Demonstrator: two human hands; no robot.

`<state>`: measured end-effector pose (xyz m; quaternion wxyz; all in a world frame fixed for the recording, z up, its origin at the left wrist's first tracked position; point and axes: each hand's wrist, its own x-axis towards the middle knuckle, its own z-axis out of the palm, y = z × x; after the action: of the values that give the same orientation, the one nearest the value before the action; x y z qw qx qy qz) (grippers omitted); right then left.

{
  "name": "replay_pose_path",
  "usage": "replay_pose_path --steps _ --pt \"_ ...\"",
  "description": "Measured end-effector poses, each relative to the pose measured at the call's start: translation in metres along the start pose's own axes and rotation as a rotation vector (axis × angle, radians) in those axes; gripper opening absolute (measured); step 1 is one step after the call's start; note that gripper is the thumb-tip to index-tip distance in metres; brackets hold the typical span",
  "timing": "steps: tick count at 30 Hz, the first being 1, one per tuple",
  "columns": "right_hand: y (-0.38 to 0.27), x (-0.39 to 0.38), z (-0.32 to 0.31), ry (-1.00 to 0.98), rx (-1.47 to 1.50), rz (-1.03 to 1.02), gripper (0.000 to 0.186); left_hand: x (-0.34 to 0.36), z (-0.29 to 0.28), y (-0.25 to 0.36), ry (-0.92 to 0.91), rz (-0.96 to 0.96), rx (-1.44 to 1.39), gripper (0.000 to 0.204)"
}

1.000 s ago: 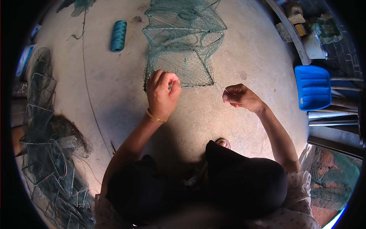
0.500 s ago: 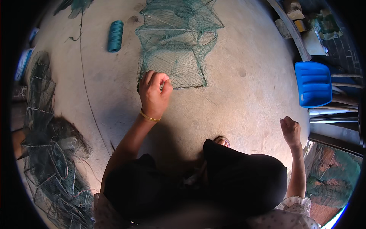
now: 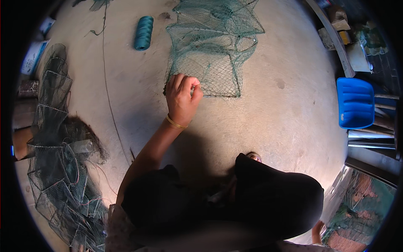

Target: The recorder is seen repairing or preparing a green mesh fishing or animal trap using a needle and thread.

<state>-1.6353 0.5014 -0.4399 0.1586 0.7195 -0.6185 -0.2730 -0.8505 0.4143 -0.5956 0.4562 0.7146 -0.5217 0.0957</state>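
My left hand [image 3: 183, 95] is closed in a pinch, thumb against forefinger, over the near left corner of a green mesh net trap [image 3: 210, 69]. Whatever lies between the fingertips is too small to make out. The net stretches away from me across the floor, with its near edge beside my knuckles. Only a small part of my right hand [image 3: 320, 230] shows at the lower right, beyond my knee, and its fingers are hidden. A spool of teal twine [image 3: 143, 33] lies left of the net.
Dark folded net traps [image 3: 54, 164] are heaped along the left. A dark cord [image 3: 105, 71] runs over the concrete floor. At the right stand a blue plastic dustpan [image 3: 356, 103] and several poles [image 3: 385, 107]; a long wooden beam [image 3: 331, 38] lies beyond them.
My right hand has dropped down and back beside my knee, mostly out of sight. My left hand keeps its pinch at the net's corner. The whole view has shifted slightly.
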Motion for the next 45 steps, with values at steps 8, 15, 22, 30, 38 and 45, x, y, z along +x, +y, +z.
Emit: replay_pose_path --steps 8,15,22,30,38,45 --pt "-0.257 -0.108 -0.019 -0.420 0.140 -0.006 0.029 0.000 0.015 0.007 0.008 0.024 -0.023 0.017" --pt "-0.276 0.090 -0.009 -0.293 0.562 -0.017 0.026 0.003 0.016 0.019 0.012 0.053 -0.065 0.015" --pt "-0.440 0.261 -0.288 -0.222 1.569 -0.698 0.024 0.004 0.016 0.026 0.006 0.063 -0.076 0.016" --pt "-0.516 0.264 -0.315 -0.563 1.734 -0.762 0.015 0.003 0.018 0.025 -0.014 0.006 -0.128 0.018" --pt "-0.512 0.240 -0.310 -0.288 1.663 -0.904 0.016 0.002 0.020 0.023 -0.005 0.008 -0.160 0.020" --pt "-0.498 0.226 -0.310 -0.024 1.547 -1.066 0.008 0.000 0.022 0.026 -0.019 0.049 -0.181 0.020"
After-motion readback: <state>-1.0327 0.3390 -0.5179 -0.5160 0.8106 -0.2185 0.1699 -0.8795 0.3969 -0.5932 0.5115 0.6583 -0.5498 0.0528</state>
